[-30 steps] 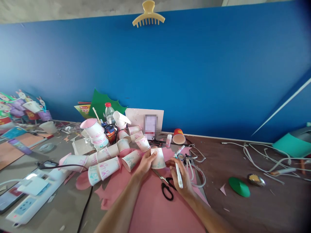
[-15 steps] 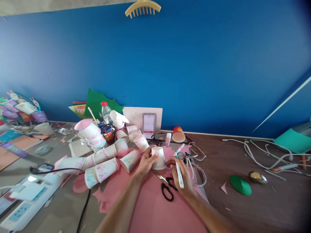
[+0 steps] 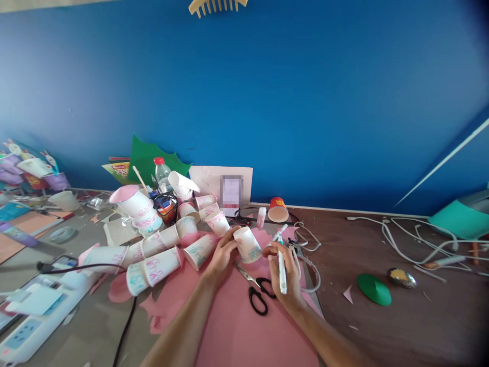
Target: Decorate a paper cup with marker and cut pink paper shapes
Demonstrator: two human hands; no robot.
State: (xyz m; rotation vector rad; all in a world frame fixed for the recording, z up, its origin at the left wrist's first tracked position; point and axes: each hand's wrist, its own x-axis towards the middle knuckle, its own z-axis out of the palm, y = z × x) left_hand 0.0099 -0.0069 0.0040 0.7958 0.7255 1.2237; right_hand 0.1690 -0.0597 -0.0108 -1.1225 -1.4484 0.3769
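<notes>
My left hand (image 3: 221,252) grips a small white paper cup (image 3: 248,244) with green and pink markings, tilted with its bottom toward the upper left. My right hand (image 3: 284,275) holds a white marker pen (image 3: 281,266) upright, its tip close to the cup's right side. Both hands hover over a pink paper sheet (image 3: 237,331). Black-handled scissors (image 3: 254,293) lie on the pink sheet just below the cup, between my hands.
A pile of decorated paper cups (image 3: 160,250) lies left of my hands. A red cup (image 3: 278,210), a water bottle (image 3: 161,174) and green paper stand by the blue wall. White cables (image 3: 412,239) and a green cone (image 3: 374,289) lie right; a power strip (image 3: 34,321) sits at the left.
The cup has tilted in my left hand, its bottom turning up and to the left. The marker has shifted slightly closer to it. The view has drifted a little.
</notes>
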